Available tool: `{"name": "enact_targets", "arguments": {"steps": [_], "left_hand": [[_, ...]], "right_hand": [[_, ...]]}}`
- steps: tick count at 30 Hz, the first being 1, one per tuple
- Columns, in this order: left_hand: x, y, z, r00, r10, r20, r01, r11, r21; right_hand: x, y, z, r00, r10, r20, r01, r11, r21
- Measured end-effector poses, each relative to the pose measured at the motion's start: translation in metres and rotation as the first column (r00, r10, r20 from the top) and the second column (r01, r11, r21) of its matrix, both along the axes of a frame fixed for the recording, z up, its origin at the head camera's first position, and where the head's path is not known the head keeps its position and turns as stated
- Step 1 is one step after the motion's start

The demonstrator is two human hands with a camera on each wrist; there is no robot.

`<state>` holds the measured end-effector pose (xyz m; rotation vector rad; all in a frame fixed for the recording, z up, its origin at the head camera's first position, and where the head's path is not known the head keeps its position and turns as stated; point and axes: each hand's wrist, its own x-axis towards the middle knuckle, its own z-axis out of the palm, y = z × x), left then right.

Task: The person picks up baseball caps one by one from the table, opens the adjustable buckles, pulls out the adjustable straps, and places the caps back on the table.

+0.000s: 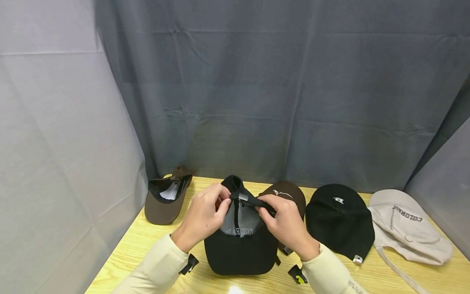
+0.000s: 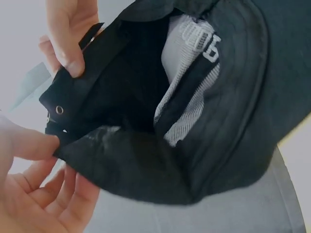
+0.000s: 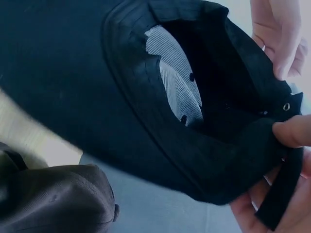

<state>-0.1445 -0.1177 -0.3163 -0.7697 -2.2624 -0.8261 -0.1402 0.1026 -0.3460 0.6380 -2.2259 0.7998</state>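
Head view: left grip [image 1: 205,210] and right grip [image 1: 286,220] pinch a black, grey-lined cloth cap [image 1: 238,253]. The right partly hides a brown cloth cap [image 1: 293,190], its script illegible.

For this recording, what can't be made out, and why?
Head view: part of the embroidered brown cap, hidden behind the right hand.
Head view: its white embroidery, too small to read.
Head view: strap of the beige cap, cut off by the bottom edge.
Left wrist view: brim of the held black cap, cut off by the right edge.
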Motion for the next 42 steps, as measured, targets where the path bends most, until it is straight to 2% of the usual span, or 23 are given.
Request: {"name": "enact_targets", "arguments": {"steps": [5, 7, 11, 14, 16, 19, 23, 28, 34, 42], "left_hand": [[0.005, 0.001, 0.005, 0.995, -0.092, 0.028, 0.093, 0.996, -0.020], [0.006, 0.001, 0.009, 0.992, -0.121, 0.015, 0.122, 0.993, -0.010], [0.003, 0.004, 0.019, 0.985, -0.139, -0.102, 0.139, 0.990, -0.009], [0.001, 0.006, 0.025, 0.977, -0.136, -0.163, 0.128, 0.990, -0.058], [0.000, 0.008, 0.027, 0.976, -0.155, -0.155, 0.140, 0.985, -0.103], [0.000, 0.012, 0.025, 0.976, -0.203, -0.084, 0.189, 0.971, -0.149], [0.003, 0.021, 0.015, 0.972, -0.233, -0.019, 0.228, 0.964, -0.137], [0.006, 0.032, 0.006, 0.973, -0.230, -0.024, 0.228, 0.971, -0.063], [0.009, 0.042, 0.001, 0.976, -0.212, -0.047, 0.211, 0.977, -0.032], [0.013, 0.050, -0.007, 0.993, -0.117, -0.008, 0.117, 0.993, 0.027]], "right_hand": [[0.003, 0.005, 0.006, 0.999, 0.010, -0.049, -0.013, 0.998, -0.064], [0.005, 0.008, 0.010, 0.997, 0.032, -0.065, -0.037, 0.996, -0.078], [0.009, 0.012, 0.015, 0.996, 0.057, -0.073, -0.062, 0.995, -0.075], [0.010, 0.013, 0.016, 0.994, 0.074, -0.078, -0.080, 0.994, -0.070], [0.010, 0.013, 0.016, 0.993, 0.082, -0.088, -0.088, 0.993, -0.074], [0.010, 0.012, 0.017, 0.992, 0.077, -0.099, -0.085, 0.992, -0.089], [0.010, 0.011, 0.018, 0.993, 0.042, -0.112, -0.054, 0.993, -0.109], [0.012, 0.013, 0.017, 0.994, -0.014, -0.108, -0.005, 0.986, -0.165], [0.014, 0.014, 0.017, 0.995, -0.043, -0.084, 0.023, 0.974, -0.227], [0.014, 0.012, 0.014, 0.996, -0.043, -0.077, 0.019, 0.958, -0.286]]}}
